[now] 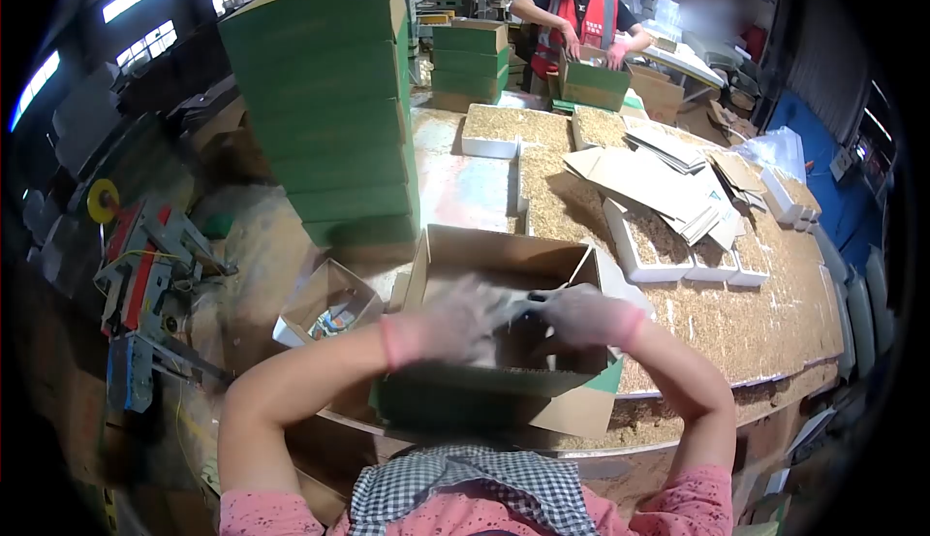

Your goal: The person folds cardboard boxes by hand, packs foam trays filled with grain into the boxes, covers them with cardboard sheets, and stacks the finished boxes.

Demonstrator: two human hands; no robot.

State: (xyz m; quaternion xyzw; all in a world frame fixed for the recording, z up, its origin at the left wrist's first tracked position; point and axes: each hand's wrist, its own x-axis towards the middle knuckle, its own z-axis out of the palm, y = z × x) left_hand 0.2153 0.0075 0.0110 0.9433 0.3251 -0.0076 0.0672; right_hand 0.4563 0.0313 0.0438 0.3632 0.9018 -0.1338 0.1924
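Observation:
An open cardboard box with green outer sides [455,400] stands right in front of me, its flaps spread. Both of my hands, in pale gloves with pink cuffs, are over its opening. My left hand [453,323] is smeared by motion, at the left end of a greyish, blurred item [509,307]. My right hand [589,316] has its fingers closed on the other end of that item, near a small dark part. What lies deeper in the box is mostly hidden by shadow and my hands.
Tall green box stack [334,119] at the left; small open box [329,308] with small packets beside mine. Blocks of brownish material [562,187] and flat cardboard pieces [649,182] lie to the right. Across the table, a person in a red vest [588,22] handles a green box [593,85].

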